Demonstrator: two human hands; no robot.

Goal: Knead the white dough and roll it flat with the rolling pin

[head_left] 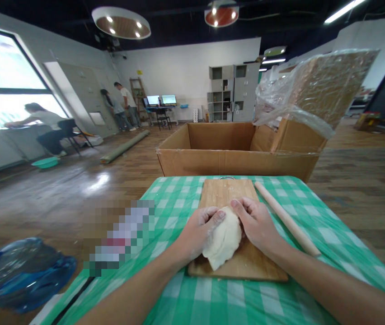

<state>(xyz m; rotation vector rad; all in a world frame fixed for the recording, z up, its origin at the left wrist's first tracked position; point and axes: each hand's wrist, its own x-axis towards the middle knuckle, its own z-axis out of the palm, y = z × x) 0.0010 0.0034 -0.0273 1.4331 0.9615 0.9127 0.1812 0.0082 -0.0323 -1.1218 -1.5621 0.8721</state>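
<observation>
Between my two hands hangs a pale, flattened piece of dough [224,239], its lower edge uneven, held over a wooden cutting board [228,187]. My left hand [201,228] grips its left edge, thumb pressed on the near face. At the upper right edge, my right hand [254,221] pinches the dough between thumb and fingers. White flour dusts the fingers of both hands. To the right of the board lies a wooden rolling pin [287,219], slanting toward me. The fingers behind the dough are hidden.
A green checked cloth [314,203] covers the table; a pixelated object [121,237] lies at its left side. Beyond the far edge stands a large open cardboard box [236,160]. Blue plastic [26,275] sits on the floor at left. Several people are in the background.
</observation>
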